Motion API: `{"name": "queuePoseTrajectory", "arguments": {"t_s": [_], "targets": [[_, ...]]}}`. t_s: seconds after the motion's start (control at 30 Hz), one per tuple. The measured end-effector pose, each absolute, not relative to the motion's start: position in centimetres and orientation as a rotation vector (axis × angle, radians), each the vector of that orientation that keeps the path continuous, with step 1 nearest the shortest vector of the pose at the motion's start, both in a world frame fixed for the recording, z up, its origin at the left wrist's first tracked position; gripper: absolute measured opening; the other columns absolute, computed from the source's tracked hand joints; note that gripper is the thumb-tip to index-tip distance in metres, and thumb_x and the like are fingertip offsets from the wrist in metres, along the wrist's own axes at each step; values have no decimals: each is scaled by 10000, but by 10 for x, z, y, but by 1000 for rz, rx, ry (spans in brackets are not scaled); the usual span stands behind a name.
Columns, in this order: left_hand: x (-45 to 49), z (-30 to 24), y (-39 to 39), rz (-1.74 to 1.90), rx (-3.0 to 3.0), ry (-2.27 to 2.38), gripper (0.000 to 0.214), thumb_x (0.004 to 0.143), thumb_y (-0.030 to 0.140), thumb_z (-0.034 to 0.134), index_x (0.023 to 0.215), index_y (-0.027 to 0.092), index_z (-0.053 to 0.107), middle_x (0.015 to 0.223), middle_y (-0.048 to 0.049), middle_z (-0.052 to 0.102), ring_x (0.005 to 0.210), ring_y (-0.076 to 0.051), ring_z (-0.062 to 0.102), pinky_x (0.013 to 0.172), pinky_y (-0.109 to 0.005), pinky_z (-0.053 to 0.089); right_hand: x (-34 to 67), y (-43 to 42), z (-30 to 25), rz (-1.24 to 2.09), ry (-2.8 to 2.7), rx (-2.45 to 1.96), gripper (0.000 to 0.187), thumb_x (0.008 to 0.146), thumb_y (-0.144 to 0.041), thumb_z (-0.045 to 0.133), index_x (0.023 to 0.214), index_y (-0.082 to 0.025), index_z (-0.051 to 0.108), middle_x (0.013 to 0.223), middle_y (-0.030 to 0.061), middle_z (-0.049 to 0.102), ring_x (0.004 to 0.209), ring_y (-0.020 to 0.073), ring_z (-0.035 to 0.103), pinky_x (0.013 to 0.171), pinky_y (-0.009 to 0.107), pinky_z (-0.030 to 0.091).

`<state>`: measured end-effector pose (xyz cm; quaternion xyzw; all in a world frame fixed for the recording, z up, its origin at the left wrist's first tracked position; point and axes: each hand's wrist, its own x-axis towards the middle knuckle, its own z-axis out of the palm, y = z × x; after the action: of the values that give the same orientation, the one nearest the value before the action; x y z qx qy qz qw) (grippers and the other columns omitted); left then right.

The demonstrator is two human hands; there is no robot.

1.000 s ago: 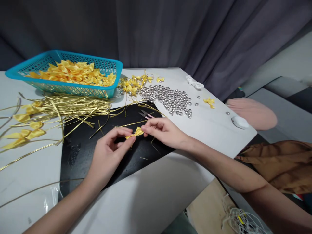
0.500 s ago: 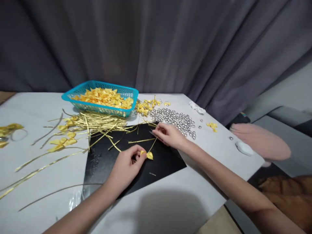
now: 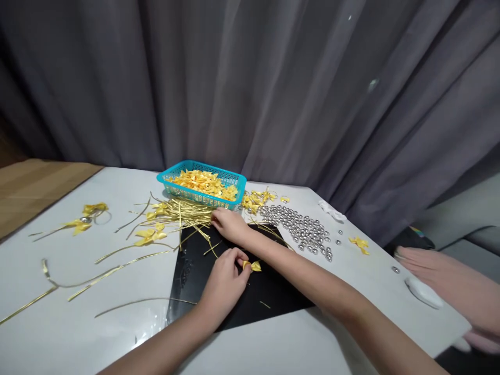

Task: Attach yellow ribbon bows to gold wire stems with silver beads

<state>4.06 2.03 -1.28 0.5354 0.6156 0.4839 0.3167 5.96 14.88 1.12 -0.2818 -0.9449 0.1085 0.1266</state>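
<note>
My left hand (image 3: 225, 281) is closed, pinching a small yellow ribbon bow (image 3: 256, 266) over a black mat (image 3: 281, 296). Crossing beyond it, my right hand (image 3: 230, 225) is at the right end of a pile of gold twist ties (image 3: 189, 212). Its fingertips are curled together against the pile, and whatever they grip is too small to make out. Short gold strands lie on the mat under both hands. More yellow bows (image 3: 150, 235), some with long gold ties, rest left of the pile.
A blue basket (image 3: 203, 198) of yellow ribbon pieces stands at the back of the white table (image 3: 128, 333). Many silver beads (image 3: 300, 226) spread right of the mat. A white computer mouse (image 3: 424, 292) lies near the right edge. A grey curtain (image 3: 250, 88) hangs behind.
My right hand has left the bow's tie and moved left and away to the pile of gold twist ties. My left hand keeps the bow. The view has swung left and up.
</note>
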Motion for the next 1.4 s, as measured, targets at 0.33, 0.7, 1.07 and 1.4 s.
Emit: {"name": "queuePoseTrajectory", "arguments": {"t_s": [0.33, 0.7, 1.07, 1.4], "targets": [[36, -11, 22, 1496, 1117, 1523, 92, 680, 193, 618, 757, 158, 583, 666, 33, 513, 497, -96, 424, 512, -244, 352, 71, 150, 24, 532, -2504, -834, 140, 827, -200, 586, 808, -114, 695, 877, 75, 648, 750, 128, 550, 695, 248, 393], [34, 7, 13, 1695, 771, 1279, 352, 796, 484, 567, 868, 143, 613, 549, 72, 426, 430, -60, 333, 393, -180, 259, 147, 101, 35, 826, -2280, -783, 208, 839, -300, 570, 866, -134, 692, 798, 54, 659, 566, 87, 492, 555, 226, 409], [41, 6, 11, 1421, 685, 1054, 226, 736, 372, 680, 807, 164, 732, 642, 22, 561, 500, -59, 434, 476, -177, 371, 181, 80, 14, 1072, -2025, -1072, 229, 831, -354, 565, 888, -161, 675, 797, 47, 684, 423, 51, 450, 405, 202, 338], [37, 4, 11, 1156, 611, 764, 251, 767, 339, 631, 847, 141, 763, 672, -17, 511, 578, -99, 430, 502, -199, 405, 178, 70, 12, 1484, -1397, -1042, 452, 686, -373, 739, 1061, -195, 560, 890, 50, 703, 378, 35, 486, 347, 169, 370]]}}
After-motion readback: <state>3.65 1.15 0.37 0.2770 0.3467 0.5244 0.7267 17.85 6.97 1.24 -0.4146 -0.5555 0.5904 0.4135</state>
